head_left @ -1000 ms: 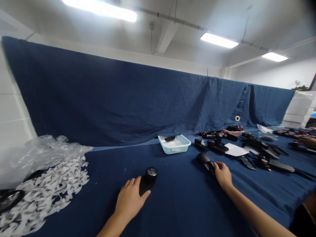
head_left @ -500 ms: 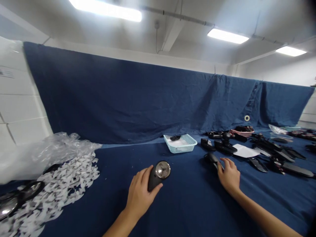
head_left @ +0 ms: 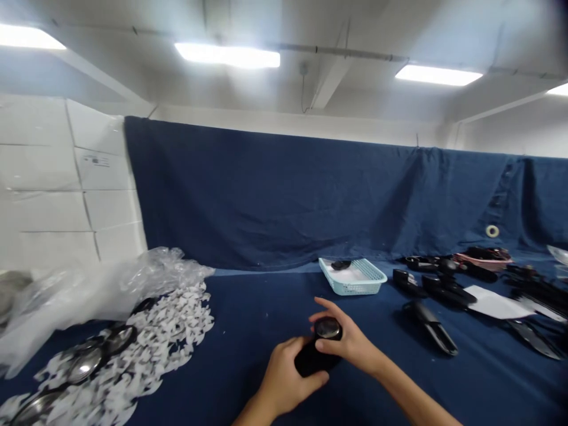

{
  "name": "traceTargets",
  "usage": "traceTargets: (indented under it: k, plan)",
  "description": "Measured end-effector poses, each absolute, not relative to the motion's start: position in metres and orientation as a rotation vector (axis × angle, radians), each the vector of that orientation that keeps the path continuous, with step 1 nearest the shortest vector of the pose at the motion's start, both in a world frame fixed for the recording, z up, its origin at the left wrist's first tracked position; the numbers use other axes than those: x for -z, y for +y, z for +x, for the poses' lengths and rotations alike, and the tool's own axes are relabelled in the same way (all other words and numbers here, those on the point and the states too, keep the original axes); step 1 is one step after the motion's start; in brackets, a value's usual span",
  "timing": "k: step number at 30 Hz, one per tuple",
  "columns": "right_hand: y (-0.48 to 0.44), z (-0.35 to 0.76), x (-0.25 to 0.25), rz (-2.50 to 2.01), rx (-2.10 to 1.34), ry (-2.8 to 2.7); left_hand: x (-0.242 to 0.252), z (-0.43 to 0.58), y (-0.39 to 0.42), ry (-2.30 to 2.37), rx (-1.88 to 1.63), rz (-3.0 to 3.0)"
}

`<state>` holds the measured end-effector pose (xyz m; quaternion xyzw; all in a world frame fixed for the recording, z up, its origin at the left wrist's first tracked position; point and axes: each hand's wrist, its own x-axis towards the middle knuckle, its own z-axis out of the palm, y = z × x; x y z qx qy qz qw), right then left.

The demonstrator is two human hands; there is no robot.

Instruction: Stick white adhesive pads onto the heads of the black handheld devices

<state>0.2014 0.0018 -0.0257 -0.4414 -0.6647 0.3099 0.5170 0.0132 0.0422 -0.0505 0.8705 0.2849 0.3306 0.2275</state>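
In front of me, low in the middle of the head view, is a dark fabric shaver (head_left: pixel 308 359) with a round head. My left hand (head_left: pixel 284 376) is wrapped around its body, thumb along the near side. Around the round head (head_left: pixel 328 329) close the thumb and fingers of my right hand (head_left: pixel 350 343); the perforated metal face seen earlier cannot be made out now. To the right, apart from both hands, a black elongated housing (head_left: pixel 430 326) lies on the blue cloth.
White plastic pieces (head_left: pixel 177 322) are heaped at left with round black-and-metal parts (head_left: pixel 86 364) and clear plastic bags (head_left: pixel 115 290). A light-blue basket (head_left: pixel 361 287) stands behind my hands. Black parts (head_left: pixel 448 290), white paper (head_left: pixel 497 302) and a pink basket (head_left: pixel 483 260) are at right.
My right hand has left the black housing on the right and come over to the shaver's head. The shaver has turned in my left hand. The view has swung left.
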Motion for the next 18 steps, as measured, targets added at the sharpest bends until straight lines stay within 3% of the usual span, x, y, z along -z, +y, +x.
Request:
traceTargets:
  k: [9,18]
  plan:
    - [0.023,0.175,0.028,-1.066,-0.654,-1.523,0.030,-0.012,0.047,0.926,-0.870,2.424]
    - [0.030,0.071,0.018,-0.933,-0.672,-1.668,-0.007,-0.124,0.018,1.216,-0.858,2.463]
